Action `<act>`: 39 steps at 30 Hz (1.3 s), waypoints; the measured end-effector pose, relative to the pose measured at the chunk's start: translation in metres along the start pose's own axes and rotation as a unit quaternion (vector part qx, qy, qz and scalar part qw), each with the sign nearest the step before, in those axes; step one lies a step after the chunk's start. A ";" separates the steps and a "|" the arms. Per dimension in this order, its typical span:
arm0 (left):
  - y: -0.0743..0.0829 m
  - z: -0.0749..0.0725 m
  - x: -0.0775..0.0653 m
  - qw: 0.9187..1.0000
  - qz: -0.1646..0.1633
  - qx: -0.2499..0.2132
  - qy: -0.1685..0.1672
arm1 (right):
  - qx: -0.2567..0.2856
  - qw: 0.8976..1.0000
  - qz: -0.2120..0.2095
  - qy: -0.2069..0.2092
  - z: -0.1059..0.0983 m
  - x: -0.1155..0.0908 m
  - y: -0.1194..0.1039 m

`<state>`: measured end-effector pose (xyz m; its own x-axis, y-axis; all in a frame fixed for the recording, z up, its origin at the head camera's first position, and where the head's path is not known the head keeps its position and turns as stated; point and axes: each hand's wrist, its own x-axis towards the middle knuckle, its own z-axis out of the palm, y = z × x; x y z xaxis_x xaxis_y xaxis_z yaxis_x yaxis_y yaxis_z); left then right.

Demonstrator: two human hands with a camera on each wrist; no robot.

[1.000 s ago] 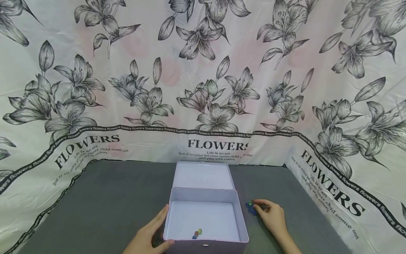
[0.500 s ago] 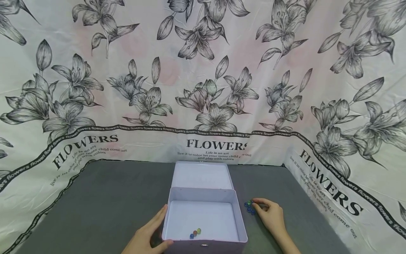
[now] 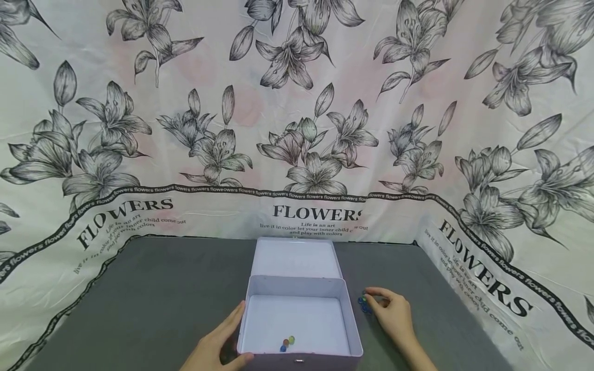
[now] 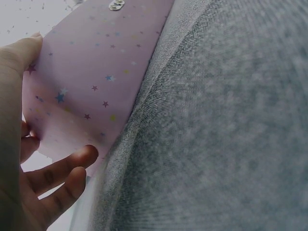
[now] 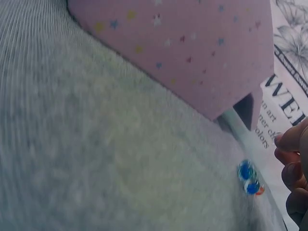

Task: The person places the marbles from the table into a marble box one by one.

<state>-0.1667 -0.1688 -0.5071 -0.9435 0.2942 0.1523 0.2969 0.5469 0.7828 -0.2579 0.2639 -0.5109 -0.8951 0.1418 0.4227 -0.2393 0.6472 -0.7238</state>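
Observation:
A pale lilac box (image 3: 297,285) stands in front of me with its lid (image 3: 294,257) folded back. Inside, near the front wall, lie a blue marble (image 3: 283,349), a reddish marble (image 3: 285,342) and a yellow-green marble (image 3: 291,340). My left hand (image 3: 213,344) holds the front left corner, thumb at the front rim and fingers along the side. To the right of the box, several glass marbles (image 3: 363,305) sit clustered on the table. My right hand (image 3: 394,317) reaches its thumb and bent index finger over them; I cannot tell whether a marble is pinched.
The table wears a grey cloth (image 3: 185,288). Behind it and at both sides hangs a white curtain (image 3: 223,216) printed with flowers and lettering. In the right wrist view, the star-patterned side (image 5: 192,57) of the box stands left of the marbles.
My right hand has shifted slightly left over the cluster, and the reddish marble by its fingertips is hidden in the head view. The left hand stays at the box.

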 end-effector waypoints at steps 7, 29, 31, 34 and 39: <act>0.000 -0.001 -0.001 1.000 -0.012 -0.016 -0.002 | 0.020 1.000 0.009 -0.011 0.000 0.005 -0.016; 0.003 -0.003 0.000 1.000 0.003 0.028 0.006 | 0.147 0.988 -0.004 -0.042 0.021 0.024 -0.093; 0.003 -0.002 0.001 1.000 0.006 0.027 0.006 | 0.146 0.988 0.001 -0.043 0.024 0.024 -0.097; 0.004 -0.001 0.001 1.000 0.005 0.021 0.003 | 0.148 0.988 0.003 -0.047 0.028 0.024 -0.102; 0.004 -0.001 0.000 1.000 -0.006 0.014 -0.002 | 0.160 0.985 -0.003 -0.062 0.038 0.023 -0.111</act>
<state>-0.1655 -0.1673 -0.5034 -0.9467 0.2898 0.1408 0.2893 0.5724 0.7673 -0.2663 0.1669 -0.4412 -0.9278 0.0337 0.3715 -0.3328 0.3750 -0.8652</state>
